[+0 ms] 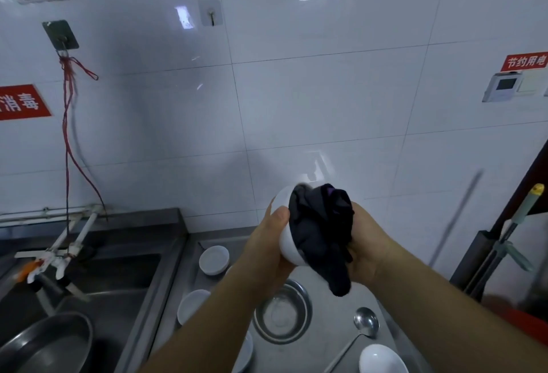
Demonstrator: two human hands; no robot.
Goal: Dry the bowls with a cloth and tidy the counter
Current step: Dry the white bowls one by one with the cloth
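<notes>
White bowl [286, 242] gripped in left hand [268, 242] — dark cloth [321, 236] (bunched inside) clutched by right hand [366, 242].

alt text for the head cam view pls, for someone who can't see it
A left hand holds a white bowl while the right hand presses a dark cloth into it. Below, more white bowls, a steel bowl and a ladle sit on the steel counter.

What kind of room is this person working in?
Probably a commercial kitchen's washing-up area: a steel sink beside a steel counter with white bowls, tiled walls carrying printed signs, and a ladle.
</notes>
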